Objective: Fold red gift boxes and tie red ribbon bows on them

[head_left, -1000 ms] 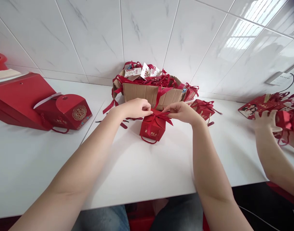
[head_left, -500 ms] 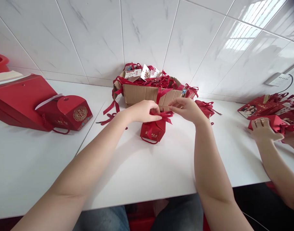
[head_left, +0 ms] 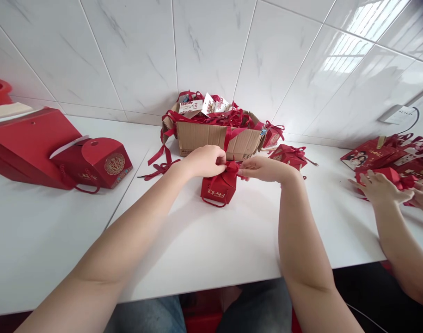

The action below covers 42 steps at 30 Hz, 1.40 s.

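Note:
A small red gift box (head_left: 218,190) with gold lettering and a red cord handle stands upright on the white table in front of me. A red ribbon bow (head_left: 231,167) sits on its top. My left hand (head_left: 208,161) pinches the ribbon on the bow's left side, fingers curled and partly hidden. From the right, my right hand (head_left: 258,169) pinches the ribbon on the other side between thumb and fingertips. Just behind stands a cardboard box (head_left: 204,136) filled with red ribbons and printed white tags.
Red ribbon pieces (head_left: 159,171) lie left of the cardboard box; tied red boxes (head_left: 290,156) stand at its right. A larger red box (head_left: 103,164) leans by a red carton (head_left: 31,143). At far right, a co-worker's hand (head_left: 384,187) touches another red box near several red bags (head_left: 374,152).
My right hand has come down and in from above the bow and now grips its ribbon. The left hand stays at the bow. The co-worker's hands have shifted slightly on their box.

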Motion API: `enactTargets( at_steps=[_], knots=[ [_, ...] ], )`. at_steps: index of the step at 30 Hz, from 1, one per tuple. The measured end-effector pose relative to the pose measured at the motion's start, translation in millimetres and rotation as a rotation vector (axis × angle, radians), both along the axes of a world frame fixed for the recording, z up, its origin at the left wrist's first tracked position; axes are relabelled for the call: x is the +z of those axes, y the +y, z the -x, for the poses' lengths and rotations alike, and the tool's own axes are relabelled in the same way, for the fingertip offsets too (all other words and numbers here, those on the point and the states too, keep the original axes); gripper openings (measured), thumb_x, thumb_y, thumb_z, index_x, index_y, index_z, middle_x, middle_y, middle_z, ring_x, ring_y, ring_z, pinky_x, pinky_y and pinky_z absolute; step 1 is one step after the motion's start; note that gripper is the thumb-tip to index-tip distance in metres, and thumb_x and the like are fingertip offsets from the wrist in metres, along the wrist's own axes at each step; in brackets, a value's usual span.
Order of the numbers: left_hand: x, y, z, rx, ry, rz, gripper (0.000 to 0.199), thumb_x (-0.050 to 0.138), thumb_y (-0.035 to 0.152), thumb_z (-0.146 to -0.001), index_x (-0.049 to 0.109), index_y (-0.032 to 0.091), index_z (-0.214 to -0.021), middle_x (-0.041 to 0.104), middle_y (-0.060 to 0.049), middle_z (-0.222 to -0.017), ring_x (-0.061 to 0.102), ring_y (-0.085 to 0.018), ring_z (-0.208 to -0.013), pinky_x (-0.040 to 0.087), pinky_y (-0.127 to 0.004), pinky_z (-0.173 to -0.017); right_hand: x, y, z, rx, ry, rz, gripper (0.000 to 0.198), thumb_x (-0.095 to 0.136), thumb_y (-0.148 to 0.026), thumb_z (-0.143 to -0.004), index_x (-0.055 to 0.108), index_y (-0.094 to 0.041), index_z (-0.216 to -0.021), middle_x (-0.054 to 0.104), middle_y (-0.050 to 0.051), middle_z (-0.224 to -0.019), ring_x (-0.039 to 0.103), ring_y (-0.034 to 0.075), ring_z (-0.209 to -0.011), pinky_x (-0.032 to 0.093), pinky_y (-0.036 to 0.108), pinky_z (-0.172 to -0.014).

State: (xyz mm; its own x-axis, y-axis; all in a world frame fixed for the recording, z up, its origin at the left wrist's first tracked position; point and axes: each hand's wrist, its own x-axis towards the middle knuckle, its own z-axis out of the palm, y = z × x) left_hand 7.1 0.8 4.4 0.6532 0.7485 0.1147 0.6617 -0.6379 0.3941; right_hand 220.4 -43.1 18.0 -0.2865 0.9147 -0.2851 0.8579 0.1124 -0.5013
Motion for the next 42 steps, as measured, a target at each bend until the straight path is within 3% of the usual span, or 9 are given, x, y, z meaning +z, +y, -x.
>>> enactTargets(
  at_steps=[13, 22, 30, 33, 37, 40, 42],
  knots=[
    [0.8, -6, -8, 0.037, 0.078, -0.076, 0.016, 0.052, 0.033, -0.080, 0.055, 0.020, -0.071, 0.067, -0.005, -0.086, 0.060, -0.022, -0.078, 0.041, -0.033, -0.065, 10, -10, 13, 0.073, -0.034, 0.064, 0.025, 0.063, -0.041, -0.079, 0.070, -0.021, -0.065, 0.071, 0.003, -0.075, 0.062, 0.018, -0.073, 0.043, 0.030, -0.066],
    [-2.2, -7, -11, 0.006, 0.153, -0.171, 0.018, 0.049, 0.032, -0.083, 0.057, 0.019, -0.073, 0.068, -0.005, -0.089, 0.061, -0.024, -0.085, 0.043, -0.036, -0.075, 18, -17, 23, 0.078, -0.094, 0.095, 0.027, 0.061, -0.042, -0.079, 0.067, -0.020, -0.064, 0.070, 0.002, -0.075, 0.061, 0.016, -0.072, 0.043, 0.027, -0.063],
    [2.8, -1, 4, 0.101, -0.050, 0.037, 0.039, 0.043, 0.053, -0.087, 0.064, 0.022, -0.077, 0.069, -0.004, -0.087, 0.062, -0.021, -0.071, 0.040, -0.032, -0.059, 28, -26, 17, 0.000, -0.120, 0.134, 0.039, 0.061, -0.056, -0.077, 0.070, -0.020, -0.066, 0.070, 0.003, -0.077, 0.065, 0.017, -0.077, 0.048, 0.027, -0.069],
    [12.4, -1, 13, 0.173, -0.115, 0.010, 0.045, 0.036, 0.053, -0.090, 0.065, 0.022, -0.077, 0.067, -0.004, -0.081, 0.059, -0.019, -0.064, 0.038, -0.031, -0.056, 34, -32, 14, -0.064, -0.140, 0.074, 0.044, 0.056, -0.058, -0.081, 0.068, -0.019, -0.066, 0.069, 0.004, -0.078, 0.062, 0.016, -0.071, 0.046, 0.027, -0.063],
    [30.5, -4, 28, 0.252, -0.230, -0.087, 0.035, 0.042, 0.045, -0.090, 0.066, 0.021, -0.081, 0.057, -0.002, -0.064, 0.052, -0.015, -0.055, 0.035, -0.030, -0.053, 30, -31, 12, -0.151, -0.126, -0.158, 0.036, 0.057, -0.054, -0.083, 0.065, -0.020, -0.079, 0.068, 0.004, -0.089, 0.061, 0.017, -0.074, 0.046, 0.029, -0.062],
    [44.3, -11, 38, 0.323, -0.367, -0.151, 0.032, 0.044, 0.041, -0.092, 0.065, 0.020, -0.080, 0.050, 0.000, -0.057, 0.052, -0.015, -0.056, 0.039, -0.029, -0.056, 18, -23, 19, -0.138, -0.021, -0.372, 0.033, 0.058, -0.051, -0.084, 0.065, -0.022, -0.097, 0.066, 0.006, -0.105, 0.061, 0.021, -0.092, 0.050, 0.033, -0.073],
    [52.3, -17, 43, 0.353, -0.485, -0.218, 0.032, 0.044, 0.038, -0.093, 0.065, 0.018, -0.078, 0.053, -0.001, -0.061, 0.057, -0.015, -0.064, 0.044, -0.029, -0.063, 10, -18, 29, -0.070, 0.033, -0.479, 0.043, 0.063, -0.050, -0.080, 0.061, -0.024, -0.114, 0.061, 0.007, -0.119, 0.056, 0.025, -0.111, 0.050, 0.038, -0.086]
  ],
)
